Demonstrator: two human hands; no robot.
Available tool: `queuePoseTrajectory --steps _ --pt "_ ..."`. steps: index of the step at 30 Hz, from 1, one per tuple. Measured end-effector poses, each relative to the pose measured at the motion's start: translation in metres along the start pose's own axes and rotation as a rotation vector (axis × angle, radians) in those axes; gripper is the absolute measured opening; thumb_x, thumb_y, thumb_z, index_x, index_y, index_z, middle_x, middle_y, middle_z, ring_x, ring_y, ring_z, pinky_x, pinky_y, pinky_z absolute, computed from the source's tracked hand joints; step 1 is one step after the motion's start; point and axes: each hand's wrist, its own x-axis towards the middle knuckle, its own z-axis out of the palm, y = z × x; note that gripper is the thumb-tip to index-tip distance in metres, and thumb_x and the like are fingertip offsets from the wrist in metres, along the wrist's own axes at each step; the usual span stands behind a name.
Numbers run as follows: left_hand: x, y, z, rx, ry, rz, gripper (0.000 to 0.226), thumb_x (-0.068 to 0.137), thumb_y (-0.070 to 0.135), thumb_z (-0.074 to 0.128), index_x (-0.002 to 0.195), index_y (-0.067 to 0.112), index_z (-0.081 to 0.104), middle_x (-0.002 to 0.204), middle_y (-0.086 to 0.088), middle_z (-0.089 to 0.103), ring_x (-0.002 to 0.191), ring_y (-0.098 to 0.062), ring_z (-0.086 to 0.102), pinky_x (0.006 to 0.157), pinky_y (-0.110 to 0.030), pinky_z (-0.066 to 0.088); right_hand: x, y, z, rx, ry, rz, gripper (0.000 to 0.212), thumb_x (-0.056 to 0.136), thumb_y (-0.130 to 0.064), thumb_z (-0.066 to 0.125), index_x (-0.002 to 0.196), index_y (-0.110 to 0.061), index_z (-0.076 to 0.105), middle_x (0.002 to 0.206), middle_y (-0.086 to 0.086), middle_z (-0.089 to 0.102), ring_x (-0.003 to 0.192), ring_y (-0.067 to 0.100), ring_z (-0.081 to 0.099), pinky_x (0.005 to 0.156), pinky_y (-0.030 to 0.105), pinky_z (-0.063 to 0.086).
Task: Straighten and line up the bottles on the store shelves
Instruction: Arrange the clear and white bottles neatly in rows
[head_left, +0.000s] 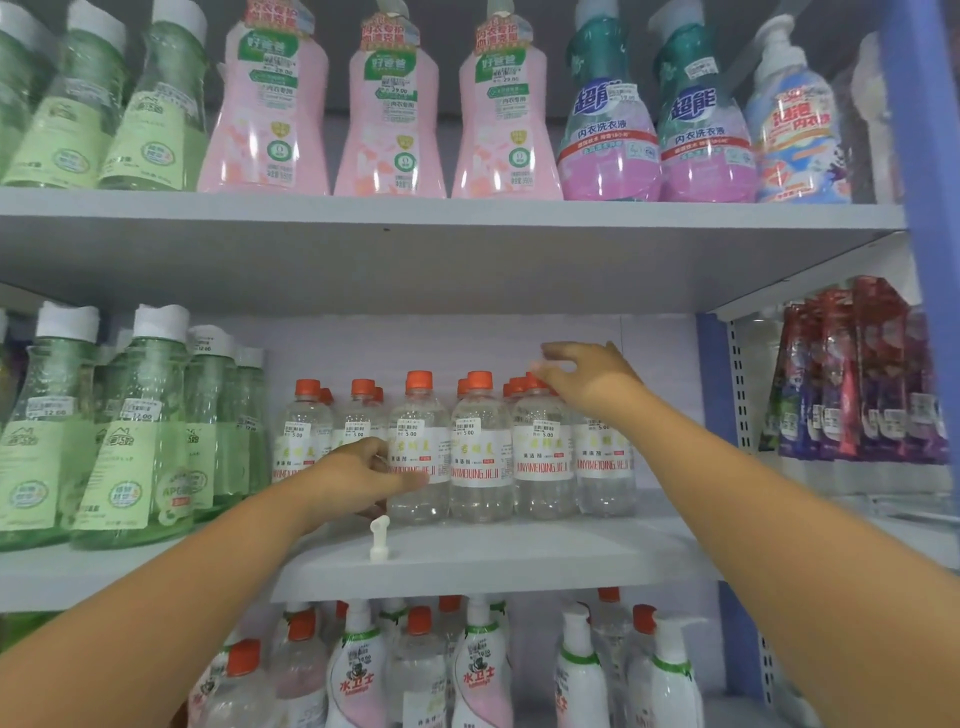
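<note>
Several clear bottles with orange caps stand bunched in uneven rows on the middle shelf. My left hand reaches in from the lower left. Its thumb and fingers curl round the left side of a front clear bottle at label height, hiding the bottle behind it. My right hand hovers over the orange caps at the right end of the group, fingers spread and blurred, palm down on the cap tops.
Tall green bottles stand left of the clear ones. A small white plastic piece stands near the shelf's front edge. Red and purple pouches hang at right behind a blue upright. Pink and teal bottles fill the upper shelf; pump bottles fill the one below.
</note>
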Motion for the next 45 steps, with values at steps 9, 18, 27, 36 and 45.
queuePoseTrajectory --steps 9,18,27,36,45 --pt "-0.002 0.003 0.000 0.042 -0.001 0.003 0.052 0.080 0.058 0.079 0.119 0.032 0.054 0.122 0.007 0.062 0.100 -0.014 0.071 0.088 -0.031 0.059 -0.064 0.080 0.002 0.374 -0.170 0.292 0.067 0.089 -0.037 0.077 0.145 -0.020 0.047 0.125 -0.003 0.062 0.109 0.018 0.063 0.089 0.040 0.059" --pt "-0.003 0.004 -0.001 0.033 0.013 -0.024 0.077 0.078 0.056 0.081 0.140 0.023 0.049 0.129 0.004 0.060 0.097 -0.013 0.073 0.088 -0.031 0.059 -0.069 0.075 0.004 0.349 -0.163 0.232 0.042 0.087 -0.034 0.080 0.119 -0.024 0.056 0.104 -0.012 0.063 0.095 0.009 0.063 0.091 0.043 0.060" --pt "-0.011 0.014 -0.004 0.020 0.003 -0.045 0.090 0.076 0.062 0.080 0.148 0.023 0.043 0.128 0.006 0.059 0.098 -0.015 0.073 0.091 -0.033 0.059 -0.071 0.077 0.000 0.295 -0.152 0.264 0.070 0.084 -0.044 0.080 0.141 -0.016 0.051 0.119 -0.001 0.066 0.104 0.018 0.065 0.083 0.034 0.056" --pt "-0.189 -0.001 -0.008 -0.520 0.478 0.263 0.042 0.089 0.033 0.070 0.129 0.025 0.060 0.120 0.004 0.072 0.104 -0.014 0.073 0.086 -0.033 0.061 -0.212 -0.009 0.017 0.813 0.144 -0.162 0.041 0.092 -0.025 0.073 0.131 -0.028 0.060 0.117 -0.010 0.069 0.106 0.009 0.068 0.088 0.029 0.057" --pt "-0.210 -0.172 0.085 -0.186 0.446 -0.069 0.047 0.084 0.024 0.083 0.121 0.039 0.058 0.110 0.021 0.069 0.102 0.014 0.063 0.086 -0.015 0.053 -0.260 -0.058 0.233 0.760 -0.453 0.215 0.031 0.081 -0.043 0.080 0.104 -0.045 0.060 0.118 -0.015 0.068 0.104 0.011 0.068 0.092 0.045 0.059"
